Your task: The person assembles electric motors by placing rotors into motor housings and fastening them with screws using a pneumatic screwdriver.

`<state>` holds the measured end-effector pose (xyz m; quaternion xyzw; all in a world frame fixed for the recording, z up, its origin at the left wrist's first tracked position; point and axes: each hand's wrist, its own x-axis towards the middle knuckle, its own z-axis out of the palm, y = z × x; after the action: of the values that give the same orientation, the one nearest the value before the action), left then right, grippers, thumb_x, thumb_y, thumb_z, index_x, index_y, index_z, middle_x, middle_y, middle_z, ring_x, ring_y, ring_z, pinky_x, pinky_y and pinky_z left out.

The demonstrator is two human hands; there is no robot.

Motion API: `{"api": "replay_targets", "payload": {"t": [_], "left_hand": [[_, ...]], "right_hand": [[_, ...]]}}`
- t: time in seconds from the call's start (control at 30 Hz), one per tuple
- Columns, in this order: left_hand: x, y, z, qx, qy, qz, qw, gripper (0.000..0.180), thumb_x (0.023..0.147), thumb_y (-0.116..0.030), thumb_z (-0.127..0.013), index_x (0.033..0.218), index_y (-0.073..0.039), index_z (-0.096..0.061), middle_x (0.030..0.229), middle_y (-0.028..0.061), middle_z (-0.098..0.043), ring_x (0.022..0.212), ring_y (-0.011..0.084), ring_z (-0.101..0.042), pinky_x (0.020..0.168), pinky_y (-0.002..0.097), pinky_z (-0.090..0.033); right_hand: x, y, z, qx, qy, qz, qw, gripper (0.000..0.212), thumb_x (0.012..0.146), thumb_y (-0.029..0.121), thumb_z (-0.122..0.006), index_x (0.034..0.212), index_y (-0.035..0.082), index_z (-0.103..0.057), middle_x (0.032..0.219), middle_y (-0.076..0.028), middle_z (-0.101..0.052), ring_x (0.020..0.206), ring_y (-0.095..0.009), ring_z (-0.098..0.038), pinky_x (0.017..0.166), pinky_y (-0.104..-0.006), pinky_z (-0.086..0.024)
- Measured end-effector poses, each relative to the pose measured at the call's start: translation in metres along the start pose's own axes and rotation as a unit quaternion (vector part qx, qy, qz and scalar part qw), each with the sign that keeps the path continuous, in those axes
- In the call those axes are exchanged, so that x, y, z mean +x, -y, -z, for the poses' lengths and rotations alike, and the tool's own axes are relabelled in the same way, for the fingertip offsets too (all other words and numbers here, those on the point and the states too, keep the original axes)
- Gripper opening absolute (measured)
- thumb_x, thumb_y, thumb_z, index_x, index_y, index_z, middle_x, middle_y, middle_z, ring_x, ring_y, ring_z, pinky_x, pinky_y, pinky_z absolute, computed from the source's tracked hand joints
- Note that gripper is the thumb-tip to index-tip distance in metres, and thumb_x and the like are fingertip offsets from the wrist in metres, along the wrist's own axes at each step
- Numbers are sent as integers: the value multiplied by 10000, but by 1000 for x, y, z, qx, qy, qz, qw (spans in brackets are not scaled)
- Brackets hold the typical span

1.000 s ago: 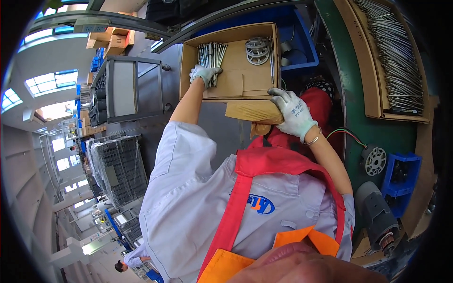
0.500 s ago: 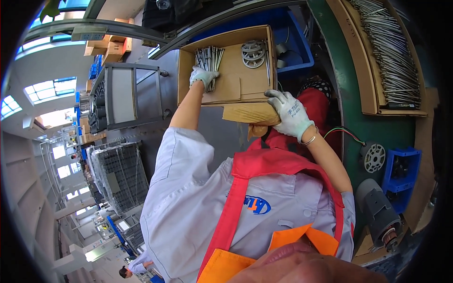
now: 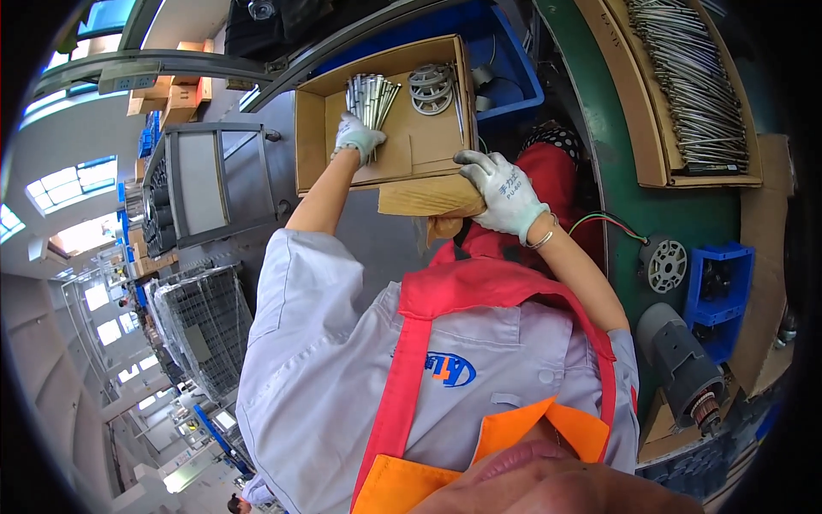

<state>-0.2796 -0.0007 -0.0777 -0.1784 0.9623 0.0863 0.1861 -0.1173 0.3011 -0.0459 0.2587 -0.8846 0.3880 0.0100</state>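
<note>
My left hand (image 3: 358, 137), in a white and grey work glove, is closed around the lower ends of a fanned bundle of long metal rods (image 3: 372, 98). It is inside a shallow cardboard box (image 3: 312, 141). In the box's right part lie round grey slotted discs (image 3: 431, 88), with a few thin rods beside them. My right hand (image 3: 507, 195), gloved the same, has its fingers bent over the box's near right corner. A brown, wood-grained piece (image 3: 428, 197) sticks out beside that palm, under the box's near side; its hold on my hand is unclear.
A blue bin (image 3: 518, 94) stands behind the box. On the green bench (image 3: 625, 223) at right are a carton (image 3: 655, 111) full of metal rods, a wired round motor part (image 3: 664, 264), a grey motor (image 3: 676, 355) and a small blue tray (image 3: 721, 291). A metal trolley (image 3: 199, 180) stands left.
The view has shifted, so the scene sits slightly further left. My left hand has drawn a little toward the rods' lower ends, and the rods fan out more. My right hand stays at the box corner.
</note>
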Motion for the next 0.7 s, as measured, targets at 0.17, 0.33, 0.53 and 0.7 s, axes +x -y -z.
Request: {"api": "replay_targets", "payload": {"t": [0.17,0.33,0.53,0.7], "left_hand": [[7,-7,-1,60,-14,-7,998,1002,616,-316,-803,1389,93,-314,1237,270,-586,1128,377,-606,952,390,-502],[0,-8,9,7,-20,-1,1000,789,629,-280,-809,1247,87,-484,1112,234,-655,1026,343,-659,877,387,-542],[14,18,-7,-456,150,58,875,220,819,-188,-700,879,21,-668,733,119,-680,512,230,-642,482,347,-547],[10,27,-10,-642,178,74,742,111,875,-112,-609,944,-26,-624,803,89,-668,650,242,-677,552,391,-607]], "right_hand": [[1,1,-2,-3,-16,-7,1000,489,686,210,-743,1132,89,-584,1293,-40,-526,978,-333,-577,807,-451,-525],[-5,-4,-1,-2,-14,-6,1000,500,676,195,-744,1136,88,-580,1293,-45,-522,957,-333,-580,793,-447,-528],[-7,-4,8,-18,-2,-8,1000,536,646,163,-747,1152,81,-590,1287,-44,-516,972,-312,-577,804,-430,-538],[-7,-4,11,-16,3,-11,1000,551,638,160,-748,1160,79,-593,1288,-44,-513,983,-305,-574,817,-427,-539]]}}
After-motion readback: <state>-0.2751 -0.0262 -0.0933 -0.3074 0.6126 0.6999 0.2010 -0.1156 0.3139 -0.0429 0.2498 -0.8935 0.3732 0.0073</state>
